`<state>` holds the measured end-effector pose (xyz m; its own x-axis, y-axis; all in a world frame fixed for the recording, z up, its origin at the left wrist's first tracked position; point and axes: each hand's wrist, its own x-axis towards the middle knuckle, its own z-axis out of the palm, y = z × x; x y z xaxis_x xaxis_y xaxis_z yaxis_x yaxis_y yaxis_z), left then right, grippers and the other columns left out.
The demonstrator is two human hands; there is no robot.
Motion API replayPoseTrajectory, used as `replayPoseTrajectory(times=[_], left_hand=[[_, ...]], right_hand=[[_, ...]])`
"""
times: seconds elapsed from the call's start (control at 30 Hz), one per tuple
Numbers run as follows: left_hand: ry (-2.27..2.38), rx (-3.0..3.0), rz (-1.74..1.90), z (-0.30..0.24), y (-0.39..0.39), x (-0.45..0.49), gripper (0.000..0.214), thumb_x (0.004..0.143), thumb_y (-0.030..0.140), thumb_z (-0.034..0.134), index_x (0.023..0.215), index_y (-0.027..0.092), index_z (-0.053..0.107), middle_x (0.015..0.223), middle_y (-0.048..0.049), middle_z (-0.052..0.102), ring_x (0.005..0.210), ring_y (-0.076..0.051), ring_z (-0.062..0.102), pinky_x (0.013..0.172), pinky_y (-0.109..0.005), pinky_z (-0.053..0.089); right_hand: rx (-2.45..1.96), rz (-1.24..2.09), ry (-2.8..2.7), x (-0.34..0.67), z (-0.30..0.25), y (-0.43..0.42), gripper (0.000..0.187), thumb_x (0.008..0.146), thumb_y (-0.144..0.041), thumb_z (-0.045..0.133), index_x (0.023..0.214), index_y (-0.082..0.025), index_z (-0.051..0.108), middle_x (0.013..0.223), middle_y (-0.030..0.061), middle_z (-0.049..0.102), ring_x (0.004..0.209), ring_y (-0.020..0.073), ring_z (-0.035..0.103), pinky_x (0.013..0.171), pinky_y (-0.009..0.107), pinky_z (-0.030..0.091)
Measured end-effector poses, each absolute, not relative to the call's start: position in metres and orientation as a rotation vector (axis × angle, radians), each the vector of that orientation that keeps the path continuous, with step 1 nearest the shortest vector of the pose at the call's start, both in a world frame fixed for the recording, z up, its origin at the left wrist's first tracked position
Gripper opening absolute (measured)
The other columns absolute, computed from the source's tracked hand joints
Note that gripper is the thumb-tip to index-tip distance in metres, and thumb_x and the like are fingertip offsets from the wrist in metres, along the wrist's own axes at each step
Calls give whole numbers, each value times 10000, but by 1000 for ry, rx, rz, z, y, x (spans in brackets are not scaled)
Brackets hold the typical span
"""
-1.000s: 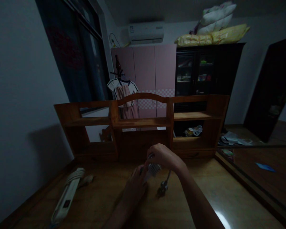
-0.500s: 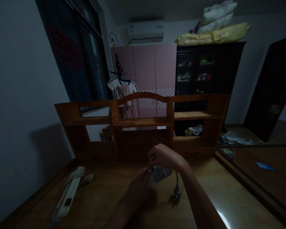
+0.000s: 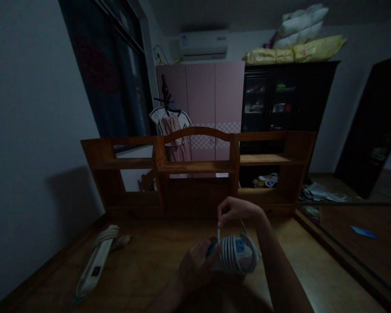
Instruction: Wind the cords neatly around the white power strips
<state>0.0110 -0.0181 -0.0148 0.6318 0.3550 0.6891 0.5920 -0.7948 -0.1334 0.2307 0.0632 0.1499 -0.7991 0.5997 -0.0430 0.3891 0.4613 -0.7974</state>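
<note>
Just above the wooden surface, my left hand (image 3: 198,263) grips one end of a power strip (image 3: 246,256) with blue socket parts. Several turns of its pale cord (image 3: 230,253) are wound around the strip's body. My right hand (image 3: 236,211) pinches a length of that cord above the left fingers, pulled up taut from the strip. The cord's plug cannot be made out now. At the left lies a second, cream power strip (image 3: 96,265) with its own cord wrapped round one end and a dark red switch; neither hand touches it.
A wooden shelf unit (image 3: 198,166) stands along the far edge of the wooden surface (image 3: 143,261). A raised wooden rail (image 3: 339,256) borders the right side, and a white wall (image 3: 35,152) the left. Beyond are a pink wardrobe (image 3: 200,91) and a dark cabinet (image 3: 313,95).
My right hand has moved right, drawing the cord upward. The strip has turned, so its blue sockets and wound cord show more. The plug that hung at the right is no longer visible.
</note>
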Motion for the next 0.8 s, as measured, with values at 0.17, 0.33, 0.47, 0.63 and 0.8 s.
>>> replayPoseTrajectory(times=[0.17,0.33,0.47,0.63,0.8], left_hand=[[-997,-2510,-1068,-13,-20,9,697,861,259,503,1467,226,161,1276,-171,525,1144,-267,537,910,-391,473],[-1495,-2418,-1623,-1,-14,19,644,869,333,512,1441,207,244,1397,-141,437,1262,-245,449,1013,-386,404],[-1927,-2184,-2097,-3,-1,21,576,758,422,648,1241,139,512,1180,-150,610,1107,-278,575,930,-387,461],[-2430,-1874,-2640,-13,15,6,548,646,498,731,1025,119,615,924,-117,691,828,-246,668,702,-327,523],[-2531,-1636,-3056,-22,24,-3,537,636,458,751,1057,152,621,871,-89,689,682,-181,658,572,-266,501]], right_hand=[[-861,1340,-2414,217,120,87,372,668,-454,709,828,-120,675,744,13,632,662,113,545,607,203,418],[-1059,1128,-2353,216,94,108,297,739,-387,601,802,-104,666,628,-25,531,533,70,433,512,176,357],[-1161,1020,-2399,205,80,114,352,796,-422,532,805,-111,697,555,-41,476,472,61,366,451,174,291],[-1309,823,-2475,189,67,116,262,782,-344,583,863,-150,740,623,-9,611,557,87,491,516,182,341],[-1415,694,-2531,186,69,110,274,733,-376,661,922,-193,737,830,41,713,739,140,622,614,189,407]])
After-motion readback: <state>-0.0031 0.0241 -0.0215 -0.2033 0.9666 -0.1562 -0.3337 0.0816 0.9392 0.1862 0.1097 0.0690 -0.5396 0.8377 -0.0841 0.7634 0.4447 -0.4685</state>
